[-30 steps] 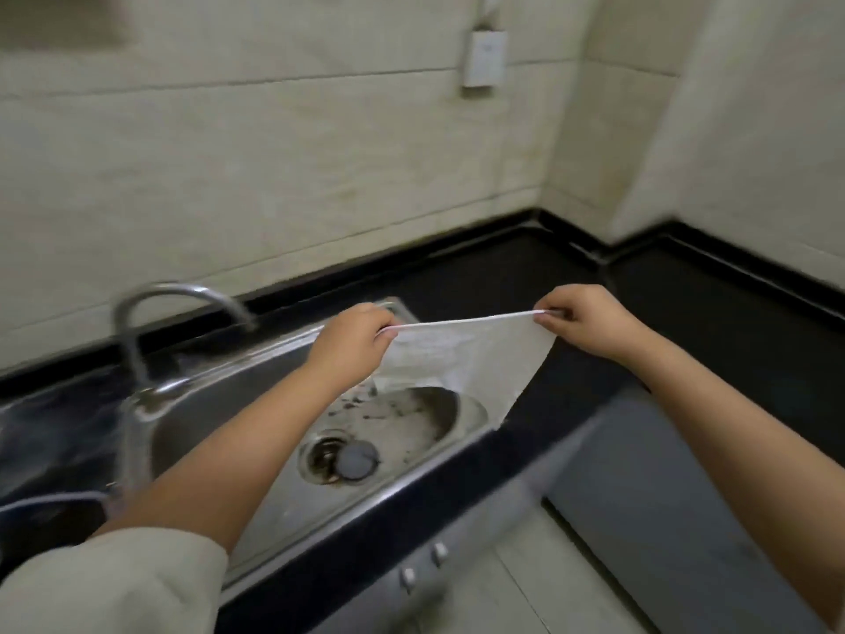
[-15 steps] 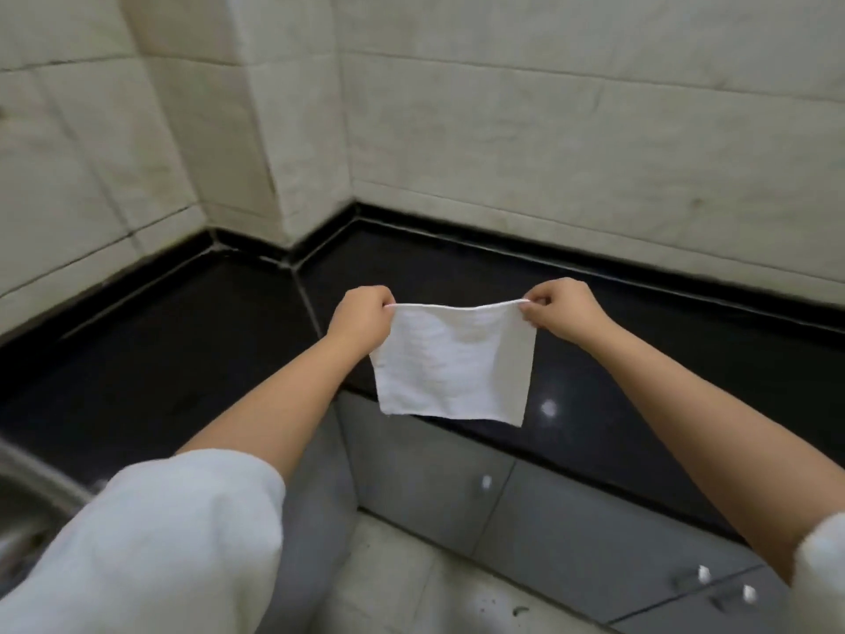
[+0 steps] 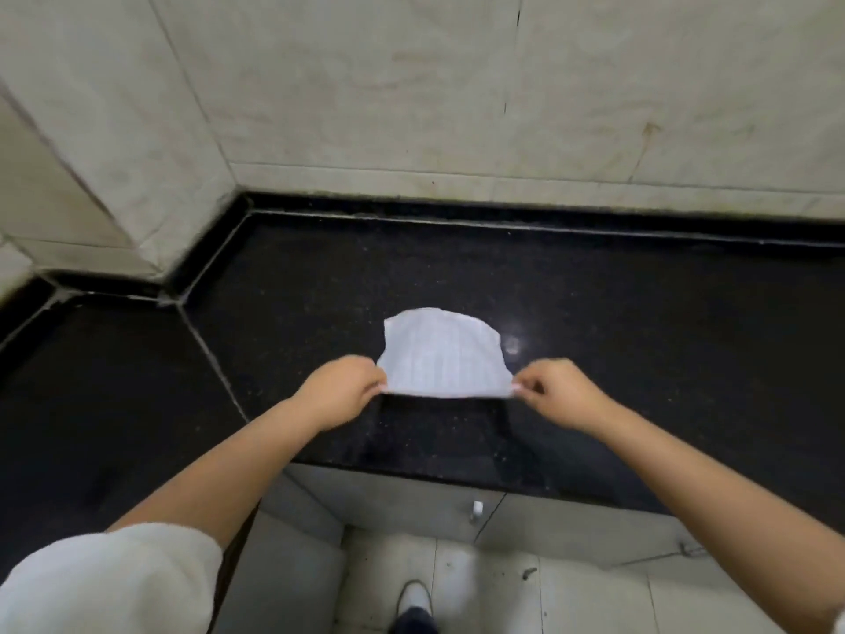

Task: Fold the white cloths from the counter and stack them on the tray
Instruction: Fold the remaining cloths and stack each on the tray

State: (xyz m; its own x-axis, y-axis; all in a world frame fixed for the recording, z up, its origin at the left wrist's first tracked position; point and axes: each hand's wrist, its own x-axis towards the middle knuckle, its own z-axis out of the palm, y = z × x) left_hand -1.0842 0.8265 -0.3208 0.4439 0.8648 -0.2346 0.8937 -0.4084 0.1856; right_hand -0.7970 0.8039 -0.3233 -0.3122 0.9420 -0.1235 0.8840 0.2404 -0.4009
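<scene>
Two hands, the left hand (image 3: 340,392) and the right hand (image 3: 560,392), pinch a white cloth (image 3: 442,356) (stretched flat) over the black counter (image 3: 640,359), mid-frame.

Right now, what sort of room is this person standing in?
Probably a kitchen: a glossy black stone counter runs into a corner under pale tiled walls, with grey cabinets below. Both hands hold a white cloth over it.

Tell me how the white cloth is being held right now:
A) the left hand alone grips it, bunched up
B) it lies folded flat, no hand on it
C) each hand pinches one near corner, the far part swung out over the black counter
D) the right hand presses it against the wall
C: the left hand and right hand each pinch a near corner of the white cloth, whose far part reaches out over the black counter.
</scene>
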